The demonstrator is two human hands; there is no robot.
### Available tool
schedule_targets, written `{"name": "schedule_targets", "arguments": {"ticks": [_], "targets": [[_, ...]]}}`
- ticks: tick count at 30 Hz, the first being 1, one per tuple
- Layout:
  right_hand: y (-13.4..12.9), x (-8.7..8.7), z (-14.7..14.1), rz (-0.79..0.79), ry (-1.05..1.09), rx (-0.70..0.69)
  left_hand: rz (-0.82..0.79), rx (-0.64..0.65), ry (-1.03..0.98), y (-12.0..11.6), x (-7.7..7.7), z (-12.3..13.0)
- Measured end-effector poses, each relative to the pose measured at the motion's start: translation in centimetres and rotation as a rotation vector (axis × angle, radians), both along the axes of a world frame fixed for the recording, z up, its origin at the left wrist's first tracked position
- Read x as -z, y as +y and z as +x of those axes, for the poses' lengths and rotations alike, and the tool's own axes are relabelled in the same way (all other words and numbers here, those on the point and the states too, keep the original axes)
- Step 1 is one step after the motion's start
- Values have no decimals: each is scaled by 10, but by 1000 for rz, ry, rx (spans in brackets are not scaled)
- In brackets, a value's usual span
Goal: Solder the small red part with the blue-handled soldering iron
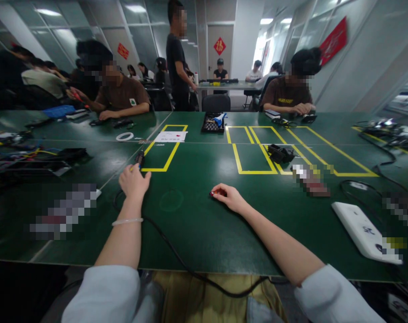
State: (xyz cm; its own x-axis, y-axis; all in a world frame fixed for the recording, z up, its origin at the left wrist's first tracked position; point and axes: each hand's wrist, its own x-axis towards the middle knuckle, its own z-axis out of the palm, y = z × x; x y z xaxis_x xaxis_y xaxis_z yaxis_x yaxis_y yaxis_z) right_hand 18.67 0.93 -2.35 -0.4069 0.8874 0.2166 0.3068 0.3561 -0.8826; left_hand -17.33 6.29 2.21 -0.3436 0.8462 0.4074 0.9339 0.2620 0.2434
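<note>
My left hand [133, 181] is closed around a slim black tool-like object [140, 158] with a bit of yellow by the fingers; its exact kind is not clear. The object's dark end points away, beside the left yellow tape outline. My right hand [230, 198] hovers at or just above the green tabletop, thumb and fingers pinched on a small red piece [211, 194]. Most of that piece is hidden by the fingers. A black cable [166, 242] passes under my left wrist and drops over the table's front edge.
A black clamp-like part [280, 154] sits on the yellow tape to the right. A black tray [213, 123] with a blue-and-white item stands farther back. The white power bank-like box [361, 231] lies at right. Wired parts [38, 157] crowd the left. People sit across the table.
</note>
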Motion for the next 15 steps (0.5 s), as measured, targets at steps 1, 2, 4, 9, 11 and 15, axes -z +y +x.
{"name": "schedule_targets", "arguments": {"ticks": [1,2,4,9,11,15], "targets": [[0,0,0,12,-1,5,-27,-72,-12,0,2,-11],[0,0,0,22,-3,9,-75,-121,-34,0,3,-20],[0,1,0,23,-6,13,-196,-161,-96,0,5,-30],[2,6,-1,-55,74,26,-313,-124,-113,6,5,-33],[2,6,-1,-66,72,28,-313,-96,-81,7,5,-30],[1,3,-1,-44,17,23,-332,-57,-62,8,6,-22]]}}
